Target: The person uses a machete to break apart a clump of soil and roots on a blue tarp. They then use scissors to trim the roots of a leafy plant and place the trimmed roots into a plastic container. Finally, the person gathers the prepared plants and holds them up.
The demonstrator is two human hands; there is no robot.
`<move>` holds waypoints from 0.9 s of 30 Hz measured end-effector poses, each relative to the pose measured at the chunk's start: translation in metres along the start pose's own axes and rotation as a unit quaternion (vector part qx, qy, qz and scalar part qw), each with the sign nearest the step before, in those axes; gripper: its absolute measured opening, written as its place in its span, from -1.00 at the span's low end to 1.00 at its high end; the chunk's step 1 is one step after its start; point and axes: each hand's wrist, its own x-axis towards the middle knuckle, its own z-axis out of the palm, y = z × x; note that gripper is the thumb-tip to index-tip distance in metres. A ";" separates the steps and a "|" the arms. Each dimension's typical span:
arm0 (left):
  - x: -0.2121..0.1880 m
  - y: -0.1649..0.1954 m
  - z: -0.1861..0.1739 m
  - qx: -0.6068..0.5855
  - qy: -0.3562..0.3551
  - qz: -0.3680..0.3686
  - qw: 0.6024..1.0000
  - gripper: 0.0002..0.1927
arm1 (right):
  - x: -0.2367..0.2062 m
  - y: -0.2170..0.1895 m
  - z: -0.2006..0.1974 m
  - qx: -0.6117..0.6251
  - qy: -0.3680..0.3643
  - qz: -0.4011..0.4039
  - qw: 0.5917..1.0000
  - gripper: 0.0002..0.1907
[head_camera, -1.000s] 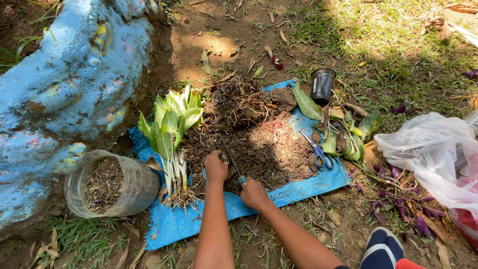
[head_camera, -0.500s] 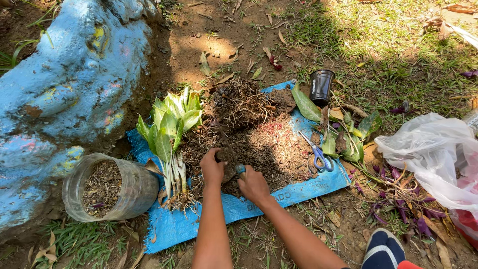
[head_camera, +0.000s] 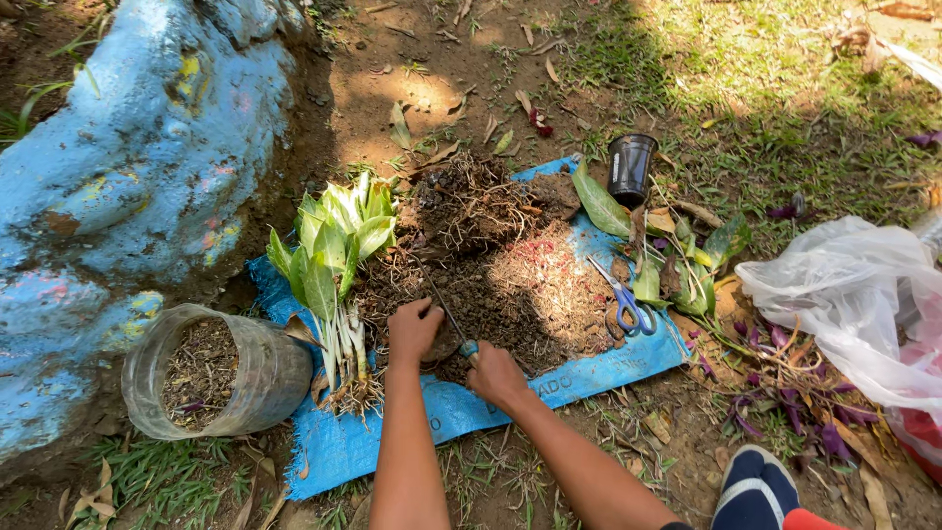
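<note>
I see my left hand (head_camera: 414,329) clenched in the loose root-and-soil pile (head_camera: 491,285) on the blue tarp (head_camera: 343,447). My right hand (head_camera: 494,375) grips a thin tool (head_camera: 446,316) by its teal handle. I judge the pile light, crumbly and fragile: scoop it from underneath.

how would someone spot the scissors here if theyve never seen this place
Start at the blue plastic sheet spread on the dirt beside the blue painted rock. Go to its right edge, past the heap of brown soil and roots. The blue-handled scissors lie there flat, the only metal-bladed thing among green cut leaves.
</note>
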 end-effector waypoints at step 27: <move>-0.010 -0.007 0.017 0.111 0.141 0.145 0.973 -0.59 | 0.001 -0.017 -0.016 0.063 0.067 0.001 0.996 -0.68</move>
